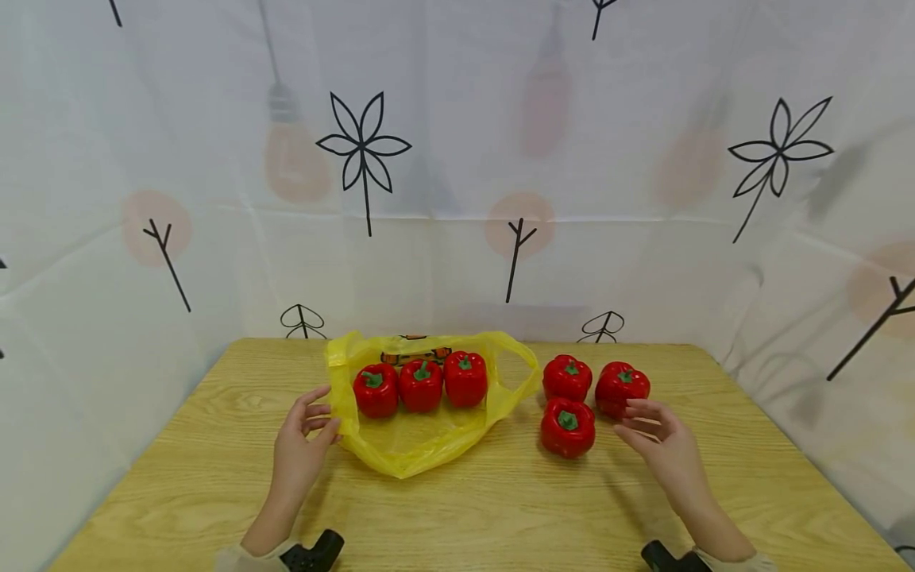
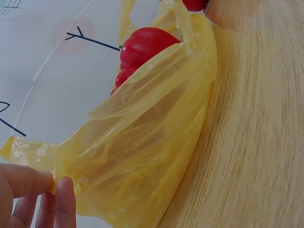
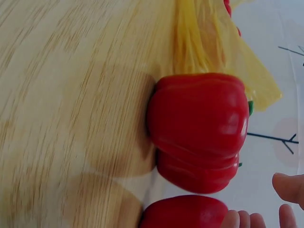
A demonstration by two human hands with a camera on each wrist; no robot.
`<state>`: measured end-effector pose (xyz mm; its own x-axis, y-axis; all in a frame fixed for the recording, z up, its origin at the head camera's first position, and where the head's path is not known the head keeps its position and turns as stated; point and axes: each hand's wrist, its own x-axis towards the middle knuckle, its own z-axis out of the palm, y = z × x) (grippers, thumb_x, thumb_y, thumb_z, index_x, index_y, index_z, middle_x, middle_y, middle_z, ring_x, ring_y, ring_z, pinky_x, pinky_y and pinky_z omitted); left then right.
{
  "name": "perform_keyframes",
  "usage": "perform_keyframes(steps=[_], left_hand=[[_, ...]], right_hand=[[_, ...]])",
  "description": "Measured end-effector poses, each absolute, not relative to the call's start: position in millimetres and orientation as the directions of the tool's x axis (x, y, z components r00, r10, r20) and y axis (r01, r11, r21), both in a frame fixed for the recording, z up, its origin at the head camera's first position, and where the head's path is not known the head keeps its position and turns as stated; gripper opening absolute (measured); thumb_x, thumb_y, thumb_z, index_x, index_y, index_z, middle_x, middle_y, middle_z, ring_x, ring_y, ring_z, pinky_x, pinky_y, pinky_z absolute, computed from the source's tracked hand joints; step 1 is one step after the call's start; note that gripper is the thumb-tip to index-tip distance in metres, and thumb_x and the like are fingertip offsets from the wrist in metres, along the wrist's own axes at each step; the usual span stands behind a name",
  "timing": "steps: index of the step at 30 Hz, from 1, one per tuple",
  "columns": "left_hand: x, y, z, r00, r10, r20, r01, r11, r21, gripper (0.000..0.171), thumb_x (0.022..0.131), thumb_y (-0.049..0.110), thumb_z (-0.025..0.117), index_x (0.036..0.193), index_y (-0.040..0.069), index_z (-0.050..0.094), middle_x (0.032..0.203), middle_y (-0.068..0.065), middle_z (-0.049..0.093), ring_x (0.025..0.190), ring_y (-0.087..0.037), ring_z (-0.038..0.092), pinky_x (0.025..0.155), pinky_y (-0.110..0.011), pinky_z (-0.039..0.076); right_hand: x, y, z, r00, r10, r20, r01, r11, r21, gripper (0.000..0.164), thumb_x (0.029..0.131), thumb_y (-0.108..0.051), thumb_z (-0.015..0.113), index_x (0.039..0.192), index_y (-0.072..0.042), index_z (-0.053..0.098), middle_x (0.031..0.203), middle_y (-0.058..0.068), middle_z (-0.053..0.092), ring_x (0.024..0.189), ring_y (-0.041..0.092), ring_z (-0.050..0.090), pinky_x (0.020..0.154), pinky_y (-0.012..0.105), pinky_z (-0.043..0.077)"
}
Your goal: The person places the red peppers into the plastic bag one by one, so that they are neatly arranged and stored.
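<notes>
My left hand (image 1: 302,446) pinches the left edge of a yellow plastic bag (image 1: 411,457), thumb against fingers, as the left wrist view shows. The bag lies with its mouth spread toward me. Inside it sit three red bell peppers (image 1: 420,387) in a row, green stems showing. To the right of the bag stand three more: a back bell pepper (image 1: 567,376), a front bell pepper (image 1: 568,430) and a right bell pepper (image 1: 619,388). My right hand (image 1: 663,451) is beside the right one, fingers loosely bent with a gap to the thumb, fingertips right at its side.
Everything stands on a wooden table (image 1: 457,524) with light grain. A white cloth (image 1: 443,262) printed with black plant drawings hangs behind it and round both sides. One handle (image 1: 525,361) of the bag loops out toward the loose peppers.
</notes>
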<state>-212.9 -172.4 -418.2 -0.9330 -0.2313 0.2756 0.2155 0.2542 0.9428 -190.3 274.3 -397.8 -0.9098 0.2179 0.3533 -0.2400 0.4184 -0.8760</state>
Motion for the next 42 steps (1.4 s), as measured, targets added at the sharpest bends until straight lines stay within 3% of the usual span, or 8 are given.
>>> perform_keyframes(steps=[3, 20, 39, 42], left_hand=[[-213, -172, -418, -0.931, -0.233, 0.28, 0.219, 0.255, 0.942, 0.047, 0.086, -0.006, 0.061, 0.129, 0.011, 0.051, 0.107, -0.014, 0.052, 0.087, -0.016, 0.056, 0.067, -0.026, 0.056], [-212, -172, -418, -0.93, -0.232, 0.286, 0.226, 0.254, 0.94, 0.047, 0.086, -0.006, 0.061, 0.129, 0.011, 0.05, 0.107, -0.015, 0.053, 0.086, -0.016, 0.057, 0.068, -0.029, 0.056], [-212, -172, -417, -0.933, -0.234, 0.273, 0.215, 0.247, 0.945, 0.047, 0.087, -0.006, 0.06, 0.129, 0.011, 0.05, 0.107, -0.015, 0.052, 0.087, -0.018, 0.056, 0.069, -0.03, 0.056], [-212, -172, -417, -0.931, -0.236, 0.278, 0.22, 0.243, 0.945, 0.047, 0.086, -0.006, 0.061, 0.129, 0.011, 0.051, 0.106, -0.014, 0.052, 0.087, -0.02, 0.057, 0.068, -0.029, 0.056]], right_hand=[[-191, 279, -399, -0.909, 0.22, 0.355, -0.234, 0.436, -0.869, 0.043, 0.084, -0.008, 0.07, 0.118, 0.008, 0.049, 0.096, -0.019, 0.056, 0.085, -0.004, 0.056, 0.069, 0.012, 0.05], [-200, 298, -398, -0.927, 0.279, 0.253, -0.09, 0.487, -0.869, 0.051, 0.088, -0.02, 0.067, 0.126, 0.005, 0.045, 0.118, 0.021, 0.049, 0.081, -0.013, 0.048, 0.067, 0.01, 0.047], [-215, 319, -408, -0.929, 0.305, 0.21, -0.028, 0.509, -0.861, 0.056, 0.088, -0.022, 0.066, 0.13, 0.005, 0.042, 0.122, 0.023, 0.044, 0.077, -0.014, 0.043, 0.064, 0.007, 0.045], [-218, 323, -410, -0.934, 0.301, 0.195, -0.012, 0.517, -0.856, 0.059, 0.088, -0.025, 0.067, 0.132, 0.004, 0.041, 0.124, 0.023, 0.043, 0.081, -0.009, 0.045, 0.064, 0.008, 0.045]])
